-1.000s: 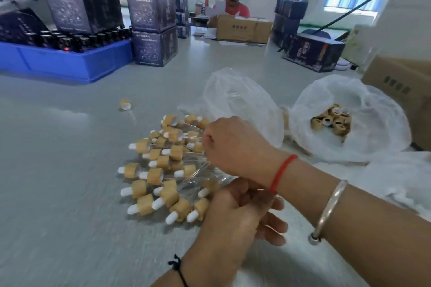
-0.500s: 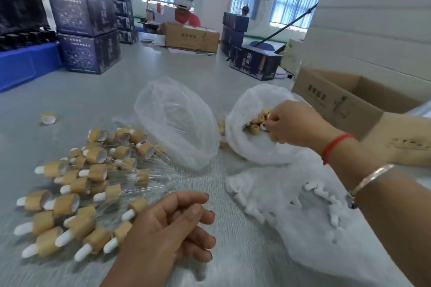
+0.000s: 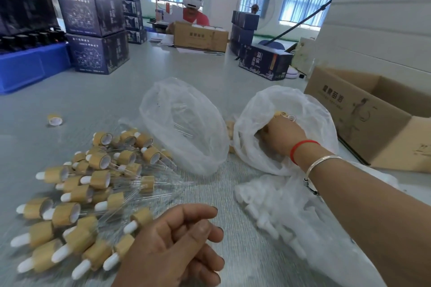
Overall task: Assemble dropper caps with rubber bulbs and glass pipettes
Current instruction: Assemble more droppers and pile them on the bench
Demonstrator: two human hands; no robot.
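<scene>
Many finished droppers [image 3: 93,196] are piled left; caps [image 3: 283,114] remain bagged, reached by the right hand [image 3: 283,136], grip unseen; left hand [image 3: 177,247] relaxed, empty.

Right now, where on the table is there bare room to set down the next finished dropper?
Bare table lies beyond the dropper pile, around the stray cap. A narrower strip runs between the pile and the bag of bulbs. It is crowded where the pipette bag and cap bag sit, right hand inside the latter.
</scene>
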